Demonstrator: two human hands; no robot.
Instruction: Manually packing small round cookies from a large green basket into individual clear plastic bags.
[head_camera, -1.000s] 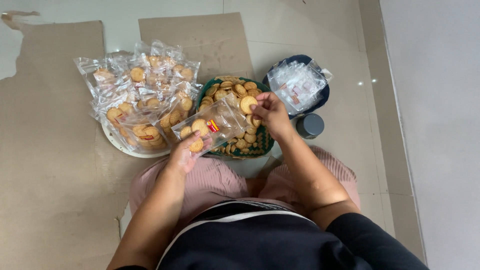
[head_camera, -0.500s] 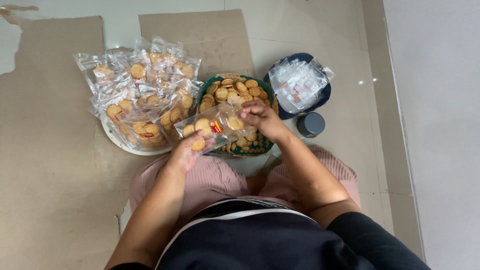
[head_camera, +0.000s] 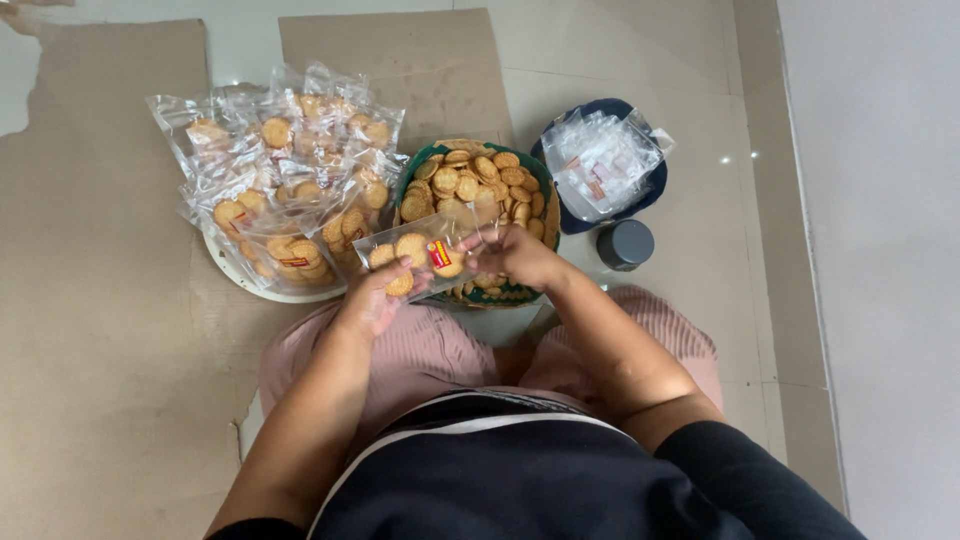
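On the tiled floor: flat brown cardboard sheets (head_camera: 90, 300); white tray of bagged round biscuits (head_camera: 285, 190); green basket of loose biscuits (head_camera: 475, 185); clear plastic biscuit bag (head_camera: 425, 250), above the basket, gripped by left hand (head_camera: 375, 295) and right hand (head_camera: 520, 255).

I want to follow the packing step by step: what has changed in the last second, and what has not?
The right hand came down from above the green basket of biscuits to the open end of the clear bag. The left hand still holds that bag. The filled bags and the grey lid did not move.
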